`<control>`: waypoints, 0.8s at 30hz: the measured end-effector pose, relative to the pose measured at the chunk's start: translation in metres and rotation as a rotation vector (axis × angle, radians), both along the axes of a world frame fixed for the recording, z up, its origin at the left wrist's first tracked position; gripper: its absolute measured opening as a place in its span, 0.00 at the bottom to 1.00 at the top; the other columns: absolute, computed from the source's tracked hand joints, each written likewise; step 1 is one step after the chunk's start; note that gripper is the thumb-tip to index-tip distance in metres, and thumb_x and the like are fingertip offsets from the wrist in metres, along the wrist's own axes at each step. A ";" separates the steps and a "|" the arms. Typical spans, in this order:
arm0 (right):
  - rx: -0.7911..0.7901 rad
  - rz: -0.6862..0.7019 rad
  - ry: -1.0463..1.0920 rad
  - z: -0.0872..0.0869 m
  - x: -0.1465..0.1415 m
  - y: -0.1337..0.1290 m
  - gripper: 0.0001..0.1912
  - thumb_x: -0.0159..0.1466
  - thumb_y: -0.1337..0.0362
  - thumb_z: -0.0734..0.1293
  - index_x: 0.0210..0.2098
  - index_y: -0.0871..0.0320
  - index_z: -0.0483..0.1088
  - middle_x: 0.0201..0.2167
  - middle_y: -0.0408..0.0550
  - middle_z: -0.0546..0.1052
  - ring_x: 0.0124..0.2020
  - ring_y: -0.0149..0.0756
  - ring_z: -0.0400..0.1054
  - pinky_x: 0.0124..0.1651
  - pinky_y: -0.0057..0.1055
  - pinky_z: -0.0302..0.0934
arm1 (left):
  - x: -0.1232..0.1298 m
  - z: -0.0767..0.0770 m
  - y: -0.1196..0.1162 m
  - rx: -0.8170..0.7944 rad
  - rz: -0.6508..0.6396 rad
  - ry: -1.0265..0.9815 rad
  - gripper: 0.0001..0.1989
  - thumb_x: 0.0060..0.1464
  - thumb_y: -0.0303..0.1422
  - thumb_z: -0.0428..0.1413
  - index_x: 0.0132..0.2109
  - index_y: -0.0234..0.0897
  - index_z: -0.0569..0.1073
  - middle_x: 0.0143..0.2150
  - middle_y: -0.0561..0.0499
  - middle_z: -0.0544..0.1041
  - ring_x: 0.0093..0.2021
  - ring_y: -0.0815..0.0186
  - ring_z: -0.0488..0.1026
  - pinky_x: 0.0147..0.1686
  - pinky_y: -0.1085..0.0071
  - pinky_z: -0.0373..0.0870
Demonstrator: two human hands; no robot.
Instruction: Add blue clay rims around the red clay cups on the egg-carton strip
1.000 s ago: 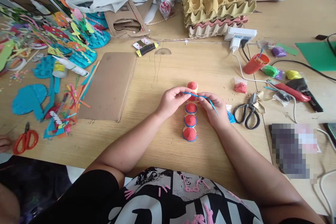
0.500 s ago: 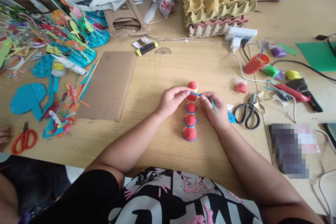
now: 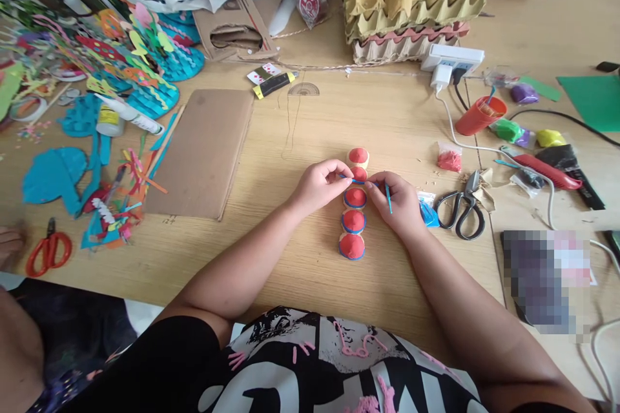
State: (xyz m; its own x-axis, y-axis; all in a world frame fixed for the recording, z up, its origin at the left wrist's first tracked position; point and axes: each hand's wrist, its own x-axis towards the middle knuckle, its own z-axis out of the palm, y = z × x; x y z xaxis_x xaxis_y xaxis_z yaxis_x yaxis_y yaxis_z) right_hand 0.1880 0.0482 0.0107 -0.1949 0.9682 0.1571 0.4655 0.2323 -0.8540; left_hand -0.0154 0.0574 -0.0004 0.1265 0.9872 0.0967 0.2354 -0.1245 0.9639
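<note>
A row of egg-carton cups (image 3: 354, 221), their domes covered in red, runs away from me on the table. The three nearest carry blue rims. A thin blue clay strip (image 3: 389, 199) stretches between my hands across the second cup from the far end. My left hand (image 3: 325, 184) pinches one end at that cup's left edge. On the cup's right side, my right hand (image 3: 394, 201) pinches the strip, with its loose end hanging over the fingers. A packet of blue clay (image 3: 429, 213) lies beside my right hand.
Black-handled scissors (image 3: 462, 206) and a red cup (image 3: 480, 116) are on the right. Stacked egg trays (image 3: 411, 6) stand at the back. Cardboard (image 3: 201, 151), blue craft pieces (image 3: 55, 174) and red scissors (image 3: 49, 248) lie left, near another person's hand (image 3: 10, 244).
The blue strip has come down from above the cups to the second far cup's near edge. Both hands moved with it, and the view has shifted slightly.
</note>
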 end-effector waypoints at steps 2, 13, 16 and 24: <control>-0.002 0.005 -0.018 0.000 0.000 0.000 0.09 0.66 0.56 0.69 0.36 0.55 0.76 0.28 0.45 0.76 0.29 0.35 0.66 0.37 0.34 0.63 | 0.000 0.000 -0.001 0.027 -0.008 0.028 0.03 0.54 0.30 0.60 0.37 0.37 0.77 0.34 0.52 0.79 0.32 0.69 0.70 0.35 0.71 0.66; -0.021 0.023 -0.020 -0.003 0.002 0.001 0.09 0.65 0.58 0.69 0.35 0.56 0.76 0.27 0.44 0.76 0.28 0.33 0.65 0.35 0.33 0.62 | 0.000 0.000 -0.004 0.008 -0.010 0.087 0.02 0.54 0.30 0.60 0.36 0.37 0.77 0.34 0.52 0.81 0.33 0.68 0.73 0.38 0.70 0.70; -0.021 0.023 -0.025 -0.004 0.002 0.002 0.08 0.65 0.58 0.69 0.35 0.56 0.76 0.27 0.44 0.76 0.27 0.33 0.65 0.35 0.33 0.61 | 0.000 0.000 -0.004 0.010 -0.013 0.100 0.02 0.54 0.30 0.60 0.36 0.37 0.78 0.34 0.53 0.81 0.33 0.68 0.74 0.38 0.70 0.70; -0.018 0.012 -0.034 -0.005 0.001 0.003 0.08 0.64 0.58 0.69 0.34 0.56 0.76 0.26 0.44 0.76 0.27 0.33 0.66 0.34 0.33 0.61 | 0.000 -0.002 -0.005 0.007 -0.007 0.147 0.02 0.53 0.30 0.60 0.35 0.37 0.78 0.33 0.53 0.81 0.31 0.69 0.73 0.36 0.70 0.69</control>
State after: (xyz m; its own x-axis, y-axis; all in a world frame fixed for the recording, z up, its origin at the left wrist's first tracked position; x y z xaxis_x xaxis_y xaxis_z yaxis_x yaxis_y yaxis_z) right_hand 0.1895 0.0507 0.0058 -0.2120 0.9682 0.1330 0.4918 0.2233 -0.8416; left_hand -0.0155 0.0522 -0.0019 0.1464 0.9857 0.0836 0.3733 -0.1332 0.9181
